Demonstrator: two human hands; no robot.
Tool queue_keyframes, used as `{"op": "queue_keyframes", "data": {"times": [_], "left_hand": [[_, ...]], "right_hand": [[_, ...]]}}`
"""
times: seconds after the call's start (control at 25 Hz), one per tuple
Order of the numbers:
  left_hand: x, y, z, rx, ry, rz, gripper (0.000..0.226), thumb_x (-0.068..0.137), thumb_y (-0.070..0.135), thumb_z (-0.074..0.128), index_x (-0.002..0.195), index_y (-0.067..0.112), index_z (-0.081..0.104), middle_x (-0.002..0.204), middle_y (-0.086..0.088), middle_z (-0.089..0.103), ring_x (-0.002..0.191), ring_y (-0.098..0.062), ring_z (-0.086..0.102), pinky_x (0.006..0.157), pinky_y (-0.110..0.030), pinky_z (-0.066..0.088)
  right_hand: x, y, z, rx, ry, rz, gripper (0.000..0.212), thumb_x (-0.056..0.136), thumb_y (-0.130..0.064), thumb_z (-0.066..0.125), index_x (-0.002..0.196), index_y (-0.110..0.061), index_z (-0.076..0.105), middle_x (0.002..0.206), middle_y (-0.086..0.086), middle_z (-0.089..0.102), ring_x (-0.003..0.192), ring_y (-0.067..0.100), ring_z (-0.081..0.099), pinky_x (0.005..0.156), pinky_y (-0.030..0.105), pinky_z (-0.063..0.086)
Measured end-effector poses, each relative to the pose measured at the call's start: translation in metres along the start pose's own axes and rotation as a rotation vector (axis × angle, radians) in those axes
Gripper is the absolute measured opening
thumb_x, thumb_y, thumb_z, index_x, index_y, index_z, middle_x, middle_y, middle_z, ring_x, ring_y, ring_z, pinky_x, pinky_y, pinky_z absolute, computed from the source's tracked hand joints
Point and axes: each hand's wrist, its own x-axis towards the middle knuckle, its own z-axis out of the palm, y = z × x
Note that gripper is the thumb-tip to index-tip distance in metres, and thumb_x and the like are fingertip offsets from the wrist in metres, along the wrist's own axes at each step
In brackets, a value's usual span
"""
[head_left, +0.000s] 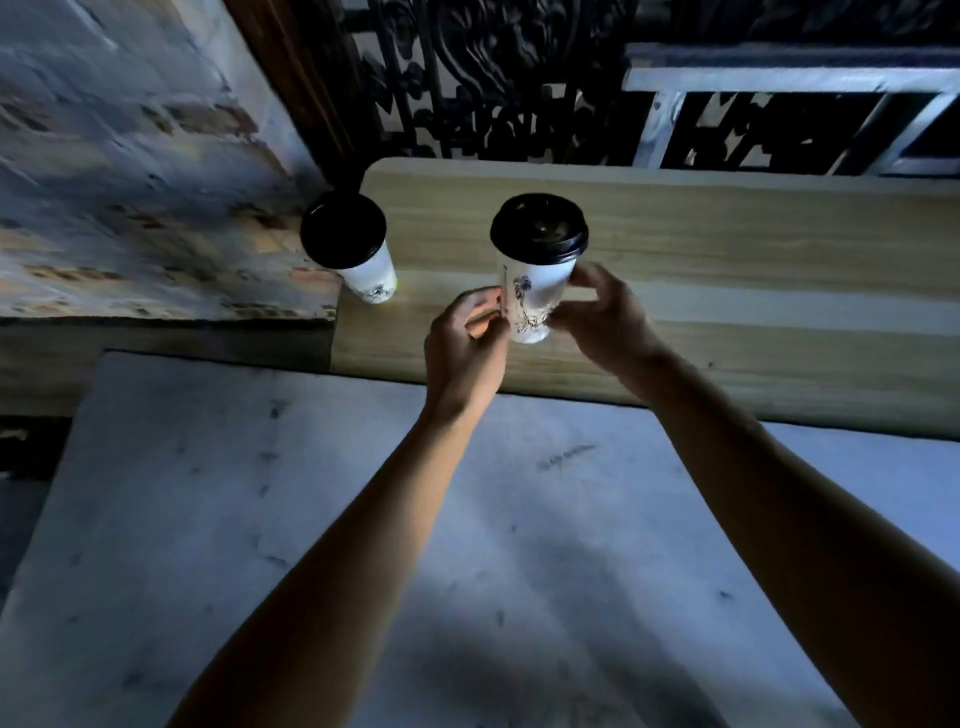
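Observation:
A tall white paper cup with a black lid and a dark line drawing stands on the light wooden tabletop. My right hand curls around its right side, fingers on the upper wall. My left hand is at the cup's lower left, fingertips pinched against its edge; whether it pinches the cup or something small there is unclear. A second white cup with a black lid stands at the table's left end, apart from both hands.
A pale marble-like slab lies below the table's near edge. A rough brick wall is to the left. A black ornate iron grille and a white-framed window stand behind the table.

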Motion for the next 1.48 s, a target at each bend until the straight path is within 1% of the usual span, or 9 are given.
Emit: {"op": "queue_keyframes", "data": {"times": [0.24, 0.36, 0.56, 0.68, 0.8, 0.96, 1.12, 1.32, 1.48], "left_hand": [[0.057, -0.026, 0.026, -0.030, 0.050, 0.020, 0.020, 0.087, -0.005, 0.063, 0.105, 0.002, 0.062, 0.104, -0.009, 0.074, 0.095, -0.010, 0.072, 0.074, -0.007, 0.049], [0.061, -0.045, 0.032, -0.033, 0.041, 0.023, 0.023, 0.086, -0.002, 0.063, 0.106, 0.007, 0.057, 0.113, -0.014, 0.073, 0.105, -0.013, 0.073, 0.070, -0.010, 0.050], [0.047, -0.053, 0.032, -0.079, 0.020, -0.039, 0.032, 0.088, -0.008, 0.060, 0.118, 0.004, 0.056, 0.119, -0.009, 0.067, 0.110, -0.011, 0.067, 0.082, -0.010, 0.051], [0.022, -0.049, 0.025, -0.076, 0.006, -0.011, 0.033, 0.089, -0.009, 0.057, 0.120, 0.001, 0.056, 0.120, -0.011, 0.064, 0.114, -0.018, 0.065, 0.087, -0.011, 0.051], [-0.030, -0.038, 0.023, -0.003, -0.067, 0.006, 0.031, 0.088, -0.010, 0.053, 0.117, 0.000, 0.061, 0.115, -0.010, 0.067, 0.110, -0.017, 0.068, 0.090, -0.011, 0.050], [-0.117, -0.029, 0.016, 0.130, -0.128, 0.126, 0.041, 0.082, -0.007, 0.044, 0.110, 0.006, 0.071, 0.108, -0.008, 0.075, 0.105, -0.016, 0.072, 0.095, -0.021, 0.054], [-0.238, -0.026, 0.013, 0.340, -0.192, 0.198, 0.062, 0.064, -0.010, 0.030, 0.099, 0.013, 0.076, 0.101, -0.004, 0.077, 0.098, -0.011, 0.071, 0.093, -0.025, 0.057], [-0.381, -0.068, 0.005, 0.610, -0.160, -0.043, 0.056, 0.079, -0.011, 0.059, 0.131, 0.010, 0.062, 0.133, -0.011, 0.066, 0.125, -0.027, 0.063, 0.105, -0.034, 0.050], [-0.434, -0.087, 0.026, 0.469, -0.232, -0.256, 0.074, 0.077, 0.013, 0.078, 0.144, 0.019, 0.048, 0.146, -0.006, 0.052, 0.135, -0.023, 0.052, 0.104, -0.043, 0.052]], "right_hand": [[0.056, 0.028, 0.027, 0.097, 0.031, 0.028, 0.067, 0.072, 0.004, 0.064, 0.138, -0.007, 0.052, 0.135, 0.003, 0.061, 0.125, 0.023, 0.062, 0.083, 0.018, 0.053], [0.059, 0.039, 0.035, 0.140, 0.052, 0.045, 0.071, 0.064, -0.006, 0.057, 0.134, -0.007, 0.052, 0.129, -0.001, 0.062, 0.129, 0.021, 0.060, 0.074, 0.016, 0.052], [0.049, 0.041, 0.034, 0.111, 0.016, 0.136, 0.091, 0.060, -0.015, 0.064, 0.148, -0.014, 0.042, 0.145, 0.002, 0.054, 0.129, 0.016, 0.057, 0.103, 0.046, 0.054], [0.021, 0.035, 0.019, 0.059, 0.029, 0.212, 0.095, 0.062, -0.023, 0.067, 0.153, -0.017, 0.037, 0.150, 0.010, 0.049, 0.128, 0.025, 0.059, 0.102, 0.044, 0.053], [-0.031, 0.033, -0.017, -0.081, 0.052, 0.238, 0.073, 0.075, -0.023, 0.069, 0.145, -0.023, 0.048, 0.141, 0.003, 0.058, 0.111, 0.019, 0.066, 0.084, 0.033, 0.056], [-0.121, 0.034, -0.062, -0.199, 0.089, 0.196, 0.061, 0.071, -0.031, 0.065, 0.132, -0.030, 0.058, 0.123, -0.002, 0.069, 0.101, 0.026, 0.072, 0.089, 0.047, 0.058], [-0.232, 0.033, -0.123, -0.263, 0.115, -0.005, 0.038, 0.079, -0.021, 0.065, 0.117, -0.024, 0.068, 0.114, -0.002, 0.068, 0.088, 0.017, 0.071, 0.085, 0.035, 0.056], [-0.365, 0.057, -0.167, -0.451, -0.073, -0.256, 0.025, 0.083, -0.018, 0.068, 0.107, -0.021, 0.074, 0.103, 0.004, 0.064, 0.074, 0.012, 0.057, 0.074, 0.027, 0.048], [-0.416, 0.088, -0.163, -0.530, -0.220, -0.201, 0.037, 0.087, -0.027, 0.066, 0.124, -0.024, 0.068, 0.112, 0.008, 0.059, 0.098, 0.030, 0.067, 0.087, 0.041, 0.056]]}}
